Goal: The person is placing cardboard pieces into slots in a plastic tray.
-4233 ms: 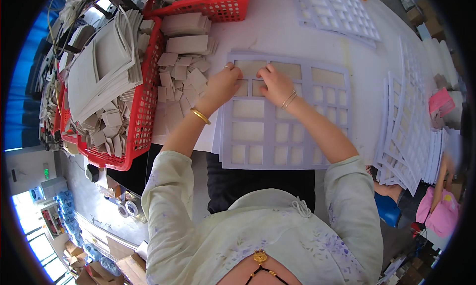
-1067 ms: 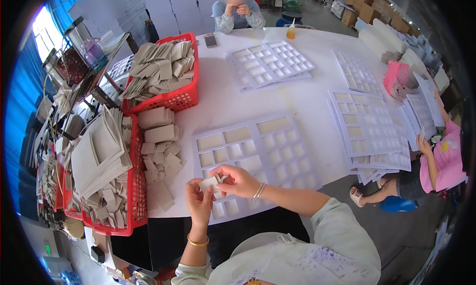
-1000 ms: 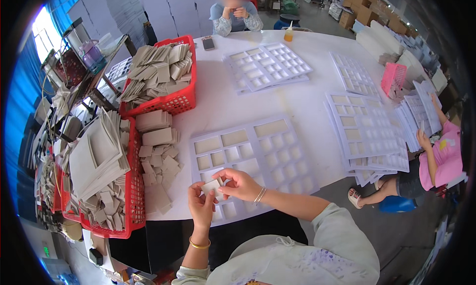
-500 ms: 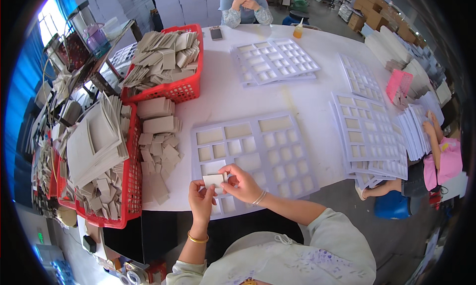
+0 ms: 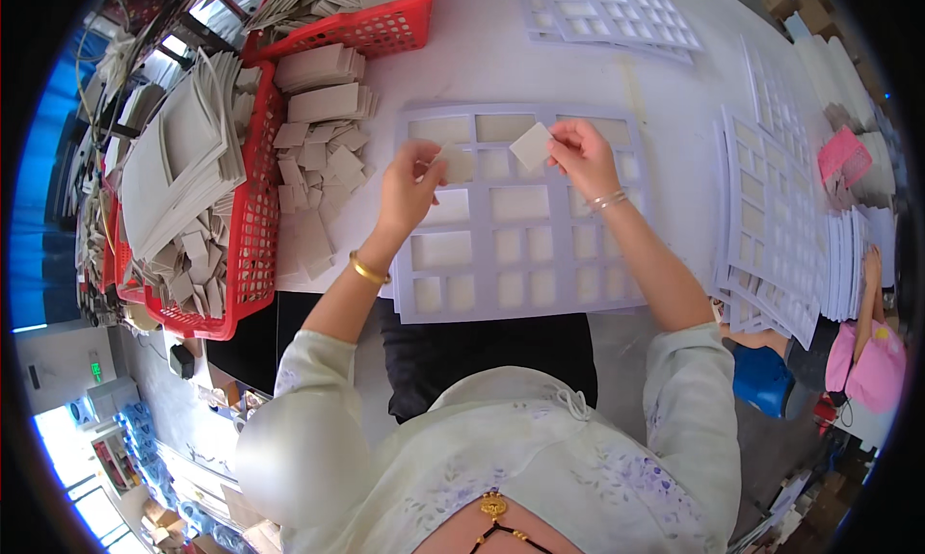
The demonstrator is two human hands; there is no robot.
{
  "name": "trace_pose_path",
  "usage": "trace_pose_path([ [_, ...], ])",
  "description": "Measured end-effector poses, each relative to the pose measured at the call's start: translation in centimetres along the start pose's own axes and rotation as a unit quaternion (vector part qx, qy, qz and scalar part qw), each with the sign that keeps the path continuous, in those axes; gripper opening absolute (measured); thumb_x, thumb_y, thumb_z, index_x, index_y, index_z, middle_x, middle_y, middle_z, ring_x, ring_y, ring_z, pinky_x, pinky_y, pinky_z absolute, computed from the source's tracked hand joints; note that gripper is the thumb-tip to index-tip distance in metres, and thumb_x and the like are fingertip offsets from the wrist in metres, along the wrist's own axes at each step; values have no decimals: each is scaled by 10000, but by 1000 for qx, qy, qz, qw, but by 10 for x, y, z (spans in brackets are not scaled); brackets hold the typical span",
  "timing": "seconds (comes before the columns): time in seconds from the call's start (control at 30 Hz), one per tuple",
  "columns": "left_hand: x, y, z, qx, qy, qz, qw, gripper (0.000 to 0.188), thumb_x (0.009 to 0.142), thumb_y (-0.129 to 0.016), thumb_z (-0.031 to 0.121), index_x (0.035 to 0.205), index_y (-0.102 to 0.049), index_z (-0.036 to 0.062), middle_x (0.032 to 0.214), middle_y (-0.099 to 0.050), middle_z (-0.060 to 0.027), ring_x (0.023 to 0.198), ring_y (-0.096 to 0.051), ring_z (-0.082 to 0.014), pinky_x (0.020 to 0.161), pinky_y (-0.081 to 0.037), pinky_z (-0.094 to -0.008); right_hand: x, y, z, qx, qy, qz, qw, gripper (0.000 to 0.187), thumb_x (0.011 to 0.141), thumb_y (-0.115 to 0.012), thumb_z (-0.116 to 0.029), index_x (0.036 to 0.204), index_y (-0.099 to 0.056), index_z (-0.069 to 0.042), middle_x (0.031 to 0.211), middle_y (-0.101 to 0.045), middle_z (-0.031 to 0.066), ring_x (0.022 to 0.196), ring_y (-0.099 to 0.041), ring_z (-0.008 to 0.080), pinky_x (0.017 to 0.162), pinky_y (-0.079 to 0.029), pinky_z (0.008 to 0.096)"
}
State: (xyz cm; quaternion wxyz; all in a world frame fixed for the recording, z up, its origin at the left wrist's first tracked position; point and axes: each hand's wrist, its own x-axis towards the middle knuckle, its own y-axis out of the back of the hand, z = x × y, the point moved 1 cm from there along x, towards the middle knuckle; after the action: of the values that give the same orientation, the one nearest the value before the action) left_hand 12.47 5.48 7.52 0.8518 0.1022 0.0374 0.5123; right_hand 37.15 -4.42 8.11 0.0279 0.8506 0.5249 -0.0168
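Observation:
A white board with many rectangular windows point(image 5: 448, 311) lies flat on the table before me. Grey-beige card shows inside most of its windows. My right hand point(image 5: 586, 161) pinches a small square grey card point(image 5: 530, 147) by its right corner, tilted, above the upper middle of the board. Over the board's upper left, my left hand point(image 5: 409, 190) has its fingers curled at the edge of another small card point(image 5: 457, 165). That card looks held between thumb and fingers, slightly blurred. A gap separates the two hands.
Left of the board lie loose grey cards point(image 5: 313, 159) and stacked card strips point(image 5: 323, 102). Red plastic baskets point(image 5: 258, 217) full of card pieces stand beyond them. More windowed boards point(image 5: 607, 14) lie at the back, others point(image 5: 771, 217) at the right. A person in pink point(image 5: 875, 366) sits far right.
My hands have moved apart; they were together at a small card over the board's lower left. Each is now over the board's upper part. The view has tilted down toward my body.

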Motion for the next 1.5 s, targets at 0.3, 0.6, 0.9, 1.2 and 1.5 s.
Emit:
trace_pose_path([
  [0.3,68,-8,-37,170,11,-117,978,144,876,-584,93,1012,-604,46,777,-635,-34,637,-611,-101,457,-487,-242,32,15,31,-170,45,-112,978,131,838,-602,-29,968,-597,-12,852,-673,67,697,-629,106,649,-508,253],
  [0.6,64,-20,-15,60,25,-118,991,127,876,-589,94,986,-610,34,789,-634,-31,619,-595,-96,475,-501,-250,48,12,27,-255,23,-134,957,127,828,-595,-50,955,-607,-41,844,-676,66,763,-649,156,683,-509,291],
  [0.9,68,-51,-27,263,-49,-189,945,132,829,-591,53,956,-612,25,754,-639,-89,666,-617,-152,578,-507,-305,45,1,27,-338,70,-199,917,140,806,-561,-51,940,-600,-59,755,-646,87,698,-619,221,661,-494,344],
  [1.2,43,-63,-8,365,-152,-87,914,55,808,-582,92,836,-630,89,862,-591,-87,787,-615,-317,665,-510,-409,24,-13,22,-490,158,-117,849,155,745,-625,-47,892,-584,-72,873,-607,101,855,-605,300,718,-505,406],
  [1.5,4,-45,-20,444,-301,-123,835,163,731,-575,85,854,-670,134,987,-652,-3,1026,-561,-204,866,-414,-359,-11,-12,35,-577,287,-133,753,178,679,-627,-35,777,-689,-170,926,-623,-27,959,-558,160,787,-372,344],
])
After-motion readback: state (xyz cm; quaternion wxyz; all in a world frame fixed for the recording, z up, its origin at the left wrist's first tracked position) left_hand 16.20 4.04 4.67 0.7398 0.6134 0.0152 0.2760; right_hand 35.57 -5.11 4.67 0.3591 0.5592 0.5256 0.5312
